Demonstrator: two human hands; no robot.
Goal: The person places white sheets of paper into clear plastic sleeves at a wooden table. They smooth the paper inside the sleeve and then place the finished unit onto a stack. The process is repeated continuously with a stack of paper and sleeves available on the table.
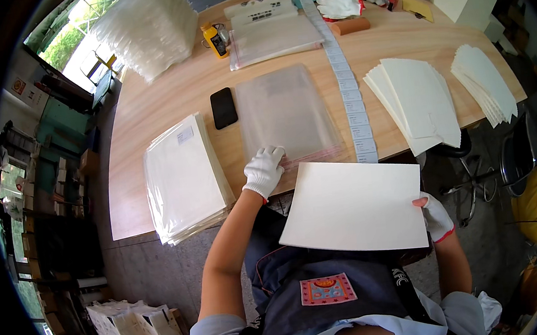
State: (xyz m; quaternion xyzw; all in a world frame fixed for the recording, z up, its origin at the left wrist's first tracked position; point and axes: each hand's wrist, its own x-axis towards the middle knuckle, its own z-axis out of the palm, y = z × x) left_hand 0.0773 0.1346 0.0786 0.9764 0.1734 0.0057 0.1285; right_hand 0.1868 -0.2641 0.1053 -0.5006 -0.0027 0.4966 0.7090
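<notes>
Here, right hand [438, 218] pinches white sheet [356, 206] by edge; left hand [264, 171] on clear bags [287, 113], grip unclear

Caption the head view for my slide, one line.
Gloved right hand holds a white sheet; gloved left hand is at the near edge of the clear plastic sleeves.

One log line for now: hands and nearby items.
left hand: at clear bags' near edge | right hand: gripping white sheet by right edge | black phone: left of bags
</notes>
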